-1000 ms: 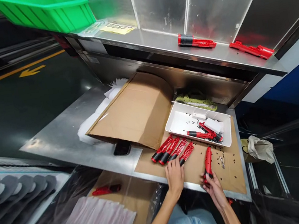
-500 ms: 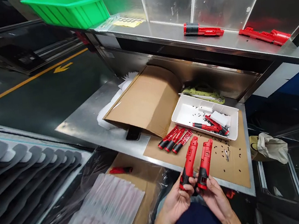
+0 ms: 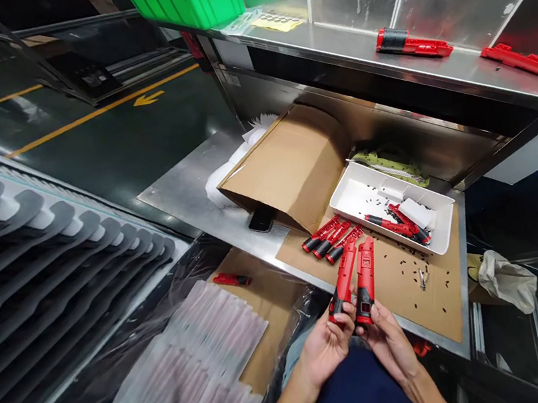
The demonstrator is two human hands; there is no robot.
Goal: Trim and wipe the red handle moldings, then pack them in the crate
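Observation:
My left hand (image 3: 331,340) is closed around the black lower end of a red-and-black plastic housing half (image 3: 344,278). Close beside it, my right hand (image 3: 384,336) grips a second red-and-black housing half (image 3: 365,275). Both parts point up and away from me, their upper ends leaning toward each other. Just beyond them, several similar red-and-black housings (image 3: 328,238) lie side by side on a cardboard sheet (image 3: 394,297). A white tray (image 3: 448,228) to the right holds more red-and-black parts, a white block and many small black pieces.
A brown cardboard box (image 3: 288,165) lies on the metal bench, with a dark phone (image 3: 261,218) at its opening. Small black pieces and a small metal item (image 3: 422,279) are scattered at right. Plastic-wrapped parts (image 3: 193,368) lie lower left. A green bin (image 3: 198,0) and red housings (image 3: 412,44) occupy the shelf.
The view has shifted, so the bench sits further right in the picture. The two housing halves have come closer together at their upper ends. Both hands keep their hold.

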